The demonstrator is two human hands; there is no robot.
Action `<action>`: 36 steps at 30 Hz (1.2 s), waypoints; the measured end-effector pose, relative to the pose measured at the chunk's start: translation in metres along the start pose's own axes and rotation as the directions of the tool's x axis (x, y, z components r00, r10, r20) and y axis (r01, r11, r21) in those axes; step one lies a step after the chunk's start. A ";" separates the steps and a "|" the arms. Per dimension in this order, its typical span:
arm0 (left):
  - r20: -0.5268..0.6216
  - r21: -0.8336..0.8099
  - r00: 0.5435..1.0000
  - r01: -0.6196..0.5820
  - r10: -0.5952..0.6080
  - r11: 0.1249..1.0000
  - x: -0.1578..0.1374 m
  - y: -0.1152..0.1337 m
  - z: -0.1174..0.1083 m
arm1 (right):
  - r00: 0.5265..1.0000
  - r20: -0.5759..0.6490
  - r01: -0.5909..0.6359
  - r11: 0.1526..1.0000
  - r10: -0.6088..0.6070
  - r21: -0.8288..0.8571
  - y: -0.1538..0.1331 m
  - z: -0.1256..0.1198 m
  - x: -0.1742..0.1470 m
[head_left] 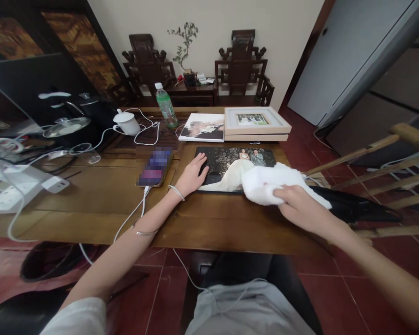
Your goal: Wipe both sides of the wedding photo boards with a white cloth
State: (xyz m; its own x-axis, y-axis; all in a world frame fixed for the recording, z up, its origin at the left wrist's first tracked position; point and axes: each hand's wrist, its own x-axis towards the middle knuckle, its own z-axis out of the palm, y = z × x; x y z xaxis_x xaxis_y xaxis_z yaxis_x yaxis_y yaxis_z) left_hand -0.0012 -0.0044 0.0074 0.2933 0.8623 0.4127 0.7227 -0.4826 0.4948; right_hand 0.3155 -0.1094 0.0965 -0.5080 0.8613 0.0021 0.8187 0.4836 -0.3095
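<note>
A wedding photo panel [226,163] with a dark edge lies flat on the wooden table. My left hand [194,176] rests on its left edge, fingers stretched out. In my right hand [296,204] is a bunched white cloth [270,179], which covers the panel's lower right corner. Whether the cloth presses on the photo or hovers just over it, I cannot tell. Behind the panel lie a white-edged photo print [204,128] and a pale framed picture [256,122] on top of another flat frame.
A charging phone [154,167] lies left of the panel. Farther left are a green-labelled bottle [166,107], a lidded white cup [126,123], a pot [68,130], a power strip [14,190] and loose cables. A wooden chair [366,149] stands right of the table [209,228].
</note>
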 end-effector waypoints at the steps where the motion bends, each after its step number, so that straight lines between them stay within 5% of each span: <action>1: 0.002 0.003 1.000 0.001 -0.001 1.000 0.000 0.000 -0.001 | 1.000 -0.018 -0.005 1.000 0.005 0.000 0.004 -0.002 0.012; 9: 0.025 0.030 1.000 0.004 -0.005 1.000 0.000 0.003 -0.005 | 0.994 -0.111 0.020 1.000 -0.018 0.023 0.053 -0.027 0.122; 14: 0.022 0.020 1.000 0.005 -0.005 1.000 0.000 0.003 -0.005 | 0.993 -0.097 -0.070 0.997 0.066 -0.045 0.062 -0.035 0.154; 19: 0.029 0.026 1.000 -0.005 0.004 1.000 0.000 0.003 -0.004 | 0.988 -0.154 -0.037 0.997 0.027 -0.069 0.047 -0.023 0.129; 29: 0.020 0.030 1.000 -0.006 0.006 1.000 0.000 0.001 0.000 | 0.993 -0.004 0.117 0.990 -0.118 -0.080 -0.025 0.013 0.000; 32: 0.027 0.038 1.000 -0.001 0.000 0.999 0.000 0.002 -0.001 | 0.990 0.022 0.142 0.987 -0.141 -0.071 -0.033 0.012 -0.003; 36: 0.035 0.046 0.999 -0.001 -0.001 0.999 0.000 0.003 -0.002 | 0.996 0.036 0.079 0.996 -0.077 -0.049 -0.028 0.003 0.035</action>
State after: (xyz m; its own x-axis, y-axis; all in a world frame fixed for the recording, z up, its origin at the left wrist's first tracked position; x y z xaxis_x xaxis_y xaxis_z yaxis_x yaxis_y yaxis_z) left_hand 0.0002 -0.0060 0.0107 0.3146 0.8677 0.3848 0.7508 -0.4756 0.4585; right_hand 0.2742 -0.0936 0.1024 -0.5790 0.8153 -0.0083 0.7882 0.5571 -0.2614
